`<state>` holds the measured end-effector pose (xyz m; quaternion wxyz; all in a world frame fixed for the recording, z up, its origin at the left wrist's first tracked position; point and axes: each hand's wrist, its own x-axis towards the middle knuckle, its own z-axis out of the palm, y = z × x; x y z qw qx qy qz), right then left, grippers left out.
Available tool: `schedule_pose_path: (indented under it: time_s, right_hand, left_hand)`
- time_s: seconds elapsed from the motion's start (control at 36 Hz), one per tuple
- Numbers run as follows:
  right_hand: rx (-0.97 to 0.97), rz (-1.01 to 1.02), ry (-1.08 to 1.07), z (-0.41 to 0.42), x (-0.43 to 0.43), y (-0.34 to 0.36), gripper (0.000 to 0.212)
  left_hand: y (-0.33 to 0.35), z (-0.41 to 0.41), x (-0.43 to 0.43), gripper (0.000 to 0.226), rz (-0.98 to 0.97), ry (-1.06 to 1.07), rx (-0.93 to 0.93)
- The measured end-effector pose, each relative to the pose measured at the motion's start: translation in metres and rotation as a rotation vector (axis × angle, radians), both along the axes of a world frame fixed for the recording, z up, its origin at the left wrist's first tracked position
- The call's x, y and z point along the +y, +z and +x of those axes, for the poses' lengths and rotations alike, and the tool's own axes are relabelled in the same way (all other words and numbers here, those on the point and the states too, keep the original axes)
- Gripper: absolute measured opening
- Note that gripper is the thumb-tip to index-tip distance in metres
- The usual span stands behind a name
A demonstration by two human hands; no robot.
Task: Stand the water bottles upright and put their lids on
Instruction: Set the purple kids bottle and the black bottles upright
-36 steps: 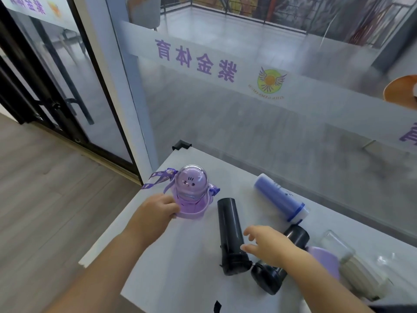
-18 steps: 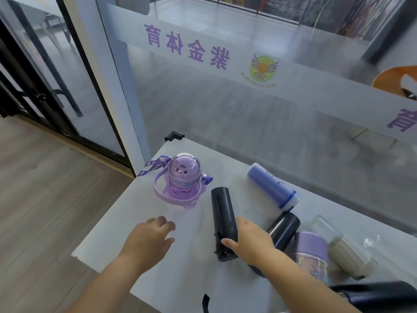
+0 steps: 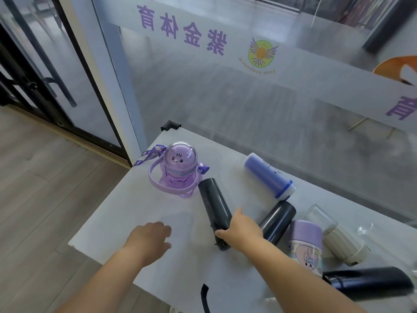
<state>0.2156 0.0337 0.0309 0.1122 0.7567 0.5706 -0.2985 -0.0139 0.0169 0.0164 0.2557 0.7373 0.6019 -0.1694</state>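
Observation:
A purple bunny bottle [image 3: 177, 171] with a domed lid stands upright at the table's far left. A long black bottle [image 3: 213, 206] lies on its side; my right hand [image 3: 242, 230] wraps around its near end. My left hand [image 3: 150, 238] hovers over the table to the left, fingers loosely apart, holding nothing. Lying on their sides to the right are a blue bottle [image 3: 268, 176], a second black bottle [image 3: 278, 221], a lilac cartoon bottle [image 3: 305, 241], a clear and beige bottle [image 3: 336, 236] and a dark bottle [image 3: 370, 282] at the near right.
The white table [image 3: 126, 213] ends at its left and near edges, with wooden floor beyond. A glass wall with purple lettering runs right behind the table. A black strap [image 3: 204, 297] lies at the near edge.
My left hand let go of the purple bottle and drew back toward me. My right hand reached left and closed on the long black bottle.

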Motion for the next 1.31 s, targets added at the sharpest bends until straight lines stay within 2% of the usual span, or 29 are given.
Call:
schedule_pose_path:
  time_s: [0.17,0.28,0.53,0.72,0.83,1.0,1.14,1.31]
  right_hand:
    - [-0.112,-0.027,0.115,-0.008,-0.01,-0.01,0.07]
    - [-0.043,-0.004,0.023,-0.004,-0.008,-0.004,0.059]
    - [0.187,0.358,-0.153,0.021,0.007,0.043,0.075]
    - [0.252,0.599,-0.074,0.027,0.037,0.065,0.067]
    - [0.2,0.595,0.098,0.024,0.06,0.07,0.077]
    - [0.195,0.491,0.402,0.006,0.082,0.081,0.078]
    - [0.272,0.446,0.376,-0.001,0.078,0.074,0.079]
    - [0.224,0.435,0.371,0.005,0.073,0.075,0.086]
  left_hand:
    - [0.0,0.003,0.001,0.035,-0.004,0.014,-0.011]
    - [-0.002,0.004,0.0,0.034,-0.018,0.025,-0.019]
    - [-0.007,0.006,0.005,0.033,-0.026,0.034,-0.048]
    - [-0.003,0.012,0.013,0.032,-0.007,0.015,-0.043]
    - [-0.003,0.013,0.017,0.031,-0.003,0.011,-0.045]
    - [-0.001,0.013,0.02,0.032,0.007,-0.008,-0.026]
    - [0.003,0.012,0.023,0.034,0.025,-0.035,-0.006]
    - [0.003,0.011,0.022,0.034,0.037,-0.053,-0.006]
